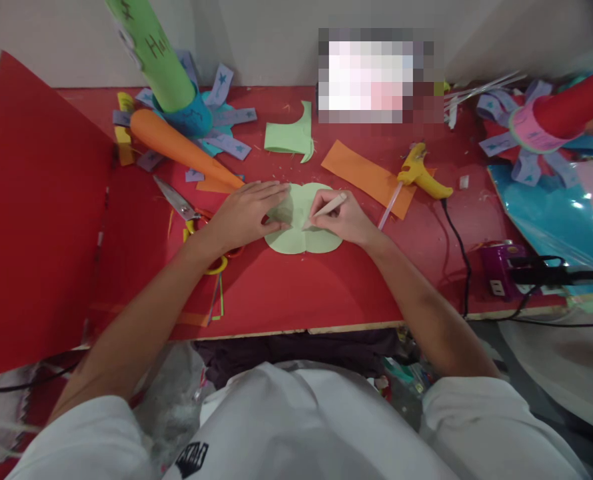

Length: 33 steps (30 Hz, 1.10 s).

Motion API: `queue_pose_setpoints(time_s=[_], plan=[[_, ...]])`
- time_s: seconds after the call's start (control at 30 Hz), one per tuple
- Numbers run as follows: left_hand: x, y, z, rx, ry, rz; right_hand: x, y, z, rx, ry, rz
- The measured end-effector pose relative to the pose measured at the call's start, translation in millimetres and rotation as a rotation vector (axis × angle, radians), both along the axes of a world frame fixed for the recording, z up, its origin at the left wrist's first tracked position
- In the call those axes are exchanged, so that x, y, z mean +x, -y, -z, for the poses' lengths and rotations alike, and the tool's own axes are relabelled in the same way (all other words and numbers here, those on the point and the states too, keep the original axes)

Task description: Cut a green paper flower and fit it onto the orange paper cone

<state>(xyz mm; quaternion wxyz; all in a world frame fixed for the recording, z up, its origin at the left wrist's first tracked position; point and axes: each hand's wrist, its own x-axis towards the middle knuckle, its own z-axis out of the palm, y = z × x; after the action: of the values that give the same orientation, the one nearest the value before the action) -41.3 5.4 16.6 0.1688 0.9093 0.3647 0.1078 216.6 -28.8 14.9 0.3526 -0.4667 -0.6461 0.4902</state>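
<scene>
A pale green paper cutout with rounded lobes [304,243] lies flat on the red tabletop. My left hand [246,212] rests on the cutout's left side, its fingers stretched out and thumb apart. In my right hand [352,219] is a white pen [333,202], pinched between thumb and fingers. The pen slants, its lower end close to the middle of the cutout; my fingers partly hide the tip. Scissors with red and yellow handles [181,207] lie beside my left wrist. Right of my right hand is an orange paper piece [359,175].
A yellow hot glue gun [419,175] trails a black cord. Behind the cutout lies a green paper scrap [289,137]. An orange paper cone [186,150] and a green paper tube [164,67] are back left. A purple power box [506,267] sits right; a red board [41,213] stands left.
</scene>
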Motion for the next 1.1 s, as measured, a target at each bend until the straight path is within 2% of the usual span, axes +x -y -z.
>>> queue_pose_setpoints(time_s=[0.6,0.73,0.8,0.93,1.1], plan=[[-0.4,-0.3,-0.4,0.004,0.005,0.01,2.6,-0.3,0.8,0.032,-0.023,0.023],[-1.4,-0.5,0.6,0.013,0.002,0.013,4.8,-1.3,6.4,0.064,-0.062,0.03],[-2.2,-0.6,1.5,0.013,0.01,0.009,6.9,-2.7,11.7,0.103,-0.182,0.091],[-3.7,-1.3,4.2,0.007,0.053,0.02,8.7,-5.3,18.8,0.142,-0.438,0.341],[-4.4,-2.8,6.2,0.023,0.102,0.037,7.7,-5.9,20.4,0.173,-0.37,0.418]])
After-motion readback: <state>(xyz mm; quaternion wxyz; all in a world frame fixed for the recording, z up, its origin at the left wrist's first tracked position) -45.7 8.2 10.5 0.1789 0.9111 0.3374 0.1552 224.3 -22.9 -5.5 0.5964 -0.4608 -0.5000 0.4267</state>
